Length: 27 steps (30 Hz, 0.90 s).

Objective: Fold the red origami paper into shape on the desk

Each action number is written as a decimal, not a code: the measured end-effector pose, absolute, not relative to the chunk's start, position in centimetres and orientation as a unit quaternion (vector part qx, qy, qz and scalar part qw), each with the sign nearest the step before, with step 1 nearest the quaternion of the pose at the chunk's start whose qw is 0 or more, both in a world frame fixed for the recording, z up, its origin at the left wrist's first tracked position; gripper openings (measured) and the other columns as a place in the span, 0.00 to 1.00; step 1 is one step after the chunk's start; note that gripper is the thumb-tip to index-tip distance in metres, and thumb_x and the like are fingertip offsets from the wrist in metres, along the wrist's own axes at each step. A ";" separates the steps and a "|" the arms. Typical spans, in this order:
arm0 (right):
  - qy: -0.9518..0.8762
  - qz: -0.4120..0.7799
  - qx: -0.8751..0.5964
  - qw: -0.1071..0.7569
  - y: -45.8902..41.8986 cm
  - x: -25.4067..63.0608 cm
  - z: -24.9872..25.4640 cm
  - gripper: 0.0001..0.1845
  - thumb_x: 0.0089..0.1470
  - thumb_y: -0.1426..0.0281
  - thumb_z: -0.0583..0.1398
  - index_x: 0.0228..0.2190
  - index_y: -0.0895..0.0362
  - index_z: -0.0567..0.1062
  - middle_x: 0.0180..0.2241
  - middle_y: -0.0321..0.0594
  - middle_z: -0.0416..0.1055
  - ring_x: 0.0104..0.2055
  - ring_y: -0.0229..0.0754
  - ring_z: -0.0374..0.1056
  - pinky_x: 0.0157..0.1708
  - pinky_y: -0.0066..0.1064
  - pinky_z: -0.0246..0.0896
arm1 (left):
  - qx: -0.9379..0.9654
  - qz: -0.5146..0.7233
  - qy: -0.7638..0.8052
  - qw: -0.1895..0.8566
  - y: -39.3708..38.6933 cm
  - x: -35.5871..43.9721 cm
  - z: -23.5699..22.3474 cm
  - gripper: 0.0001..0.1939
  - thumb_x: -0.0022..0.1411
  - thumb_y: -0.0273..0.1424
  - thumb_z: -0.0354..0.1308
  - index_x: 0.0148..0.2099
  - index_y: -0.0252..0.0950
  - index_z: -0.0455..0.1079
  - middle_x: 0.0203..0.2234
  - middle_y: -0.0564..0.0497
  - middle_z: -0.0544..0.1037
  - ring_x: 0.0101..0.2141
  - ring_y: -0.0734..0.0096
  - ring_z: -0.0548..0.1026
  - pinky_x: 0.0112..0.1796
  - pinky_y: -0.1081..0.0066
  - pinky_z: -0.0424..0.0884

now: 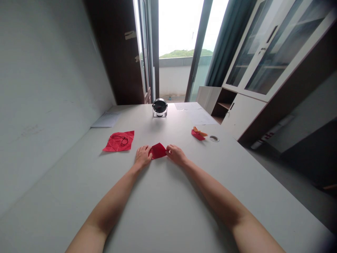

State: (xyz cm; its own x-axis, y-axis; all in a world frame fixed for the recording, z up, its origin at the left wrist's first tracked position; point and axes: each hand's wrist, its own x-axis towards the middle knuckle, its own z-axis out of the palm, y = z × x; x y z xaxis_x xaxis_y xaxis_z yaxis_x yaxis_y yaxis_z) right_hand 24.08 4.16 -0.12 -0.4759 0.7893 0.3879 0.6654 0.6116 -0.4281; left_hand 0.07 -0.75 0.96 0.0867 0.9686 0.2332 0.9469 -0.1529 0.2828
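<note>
The right hand (pixel 177 154) has its fingertips drawn together on the right corner of the red paper (pixel 158 150), in what looks to me like a light pinch. The left hand (pixel 143 155) lies at the paper's left edge, thumb against it; from where I stand I cannot tell whether it grips or merely presses down. The paper sits between the two hands on the white table (pixel 158 203), one corner pointing away from the person.

This looks like folding work. To do it well, I would let the left hand pin the paper flat while the right brings its edge into line, checking the corners meet before any crease is run. The sheet seems thin, so a hard pull between the hands could skew or tear it; pressing from the middle outward should be safer.

Off to the left, apart from the hand, a creased red sheet (pixel 113 146) lies with a dark cord (pixel 119 136) looped on it. To the right, farther away, are a red and orange fold (pixel 198 135) and, just beside it, a tape roll (pixel 215 141). A round black device (pixel 159 106) stands beyond, near the table's far edge.
</note>
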 end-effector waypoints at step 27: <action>-0.787 0.115 -0.437 0.420 4.1 24.5 0.1 0.06 0.60 0.68 0.54 0.33 0.54 0.71 0.28 0.37 0.73 0.27 0.37 0.66 0.31 0.27 0.57 | 0.705 0.290 0.644 0.060 0.2 -0.7 -0.7 0.28 0.64 0.35 0.52 0.65 0.37 0.59 0.56 0.42 0.71 0.54 0.56 0.69 0.57 0.58 0.61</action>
State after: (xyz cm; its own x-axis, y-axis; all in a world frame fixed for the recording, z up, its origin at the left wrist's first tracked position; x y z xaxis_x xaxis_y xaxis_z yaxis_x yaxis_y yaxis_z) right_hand 24.49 4.10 0.12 -0.2648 0.7848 0.5603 0.5910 0.5912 -0.5488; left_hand -0.70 0.20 -0.66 0.0018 0.9435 0.3313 0.8743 -0.1623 0.4575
